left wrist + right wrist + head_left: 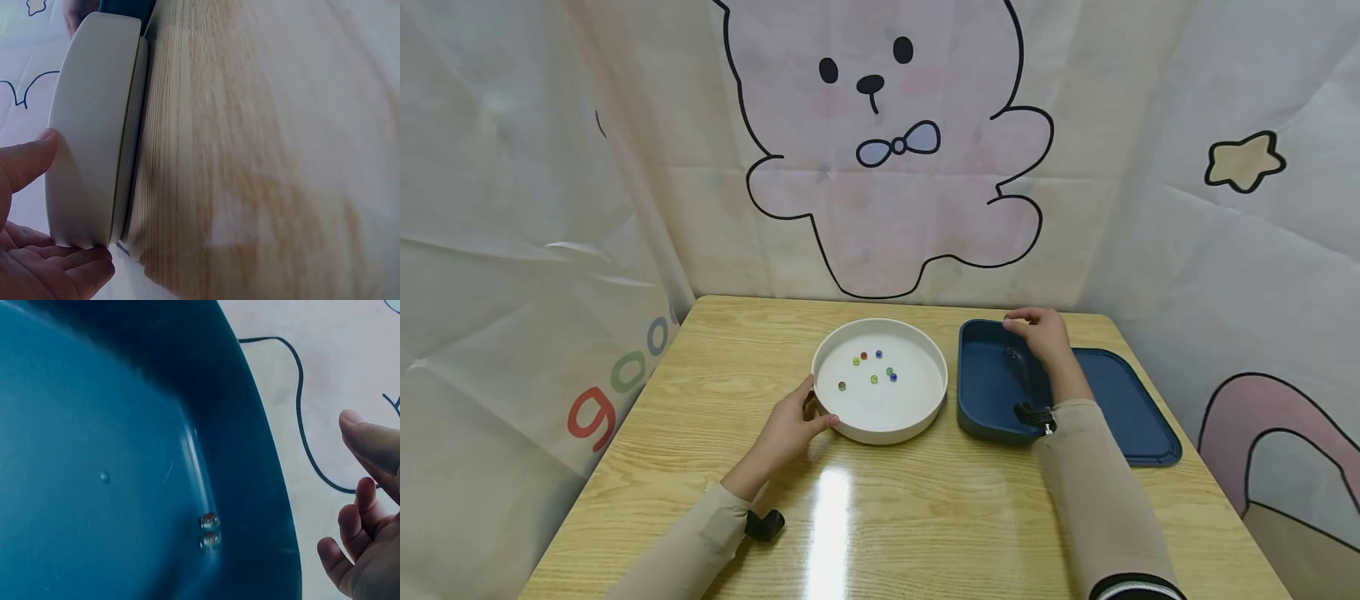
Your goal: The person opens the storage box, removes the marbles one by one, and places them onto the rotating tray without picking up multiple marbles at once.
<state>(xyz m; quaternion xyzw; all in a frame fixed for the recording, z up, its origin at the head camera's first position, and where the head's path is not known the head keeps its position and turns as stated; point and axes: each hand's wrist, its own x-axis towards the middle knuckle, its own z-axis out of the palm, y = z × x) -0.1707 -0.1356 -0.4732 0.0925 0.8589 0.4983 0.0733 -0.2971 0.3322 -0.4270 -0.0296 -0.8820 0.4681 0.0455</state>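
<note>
A round white dish (925, 398) stands on the table, holding several small coloured marbles (874, 379). My left hand (787, 429) grips the dish's near-left edge, thumb on the front of its wall and fingers round the side. To the right is a deep blue box (992, 423). My right hand (1043, 335) is above its far side, thumb and forefinger tips close together. Whether a marble is between those tips cannot be made out. In the right wrist view two clear marbles (210, 540) lie against the box's inner wall, and a small clear spot (105, 477) shows on its floor.
A flat blue lid (1138, 417) lies on the table (925, 517) right of the box, partly behind my right forearm. Printed cloth (880, 225) hangs behind the table's far edge and at both sides. Black wrist cameras (764, 526) are strapped to both wrists.
</note>
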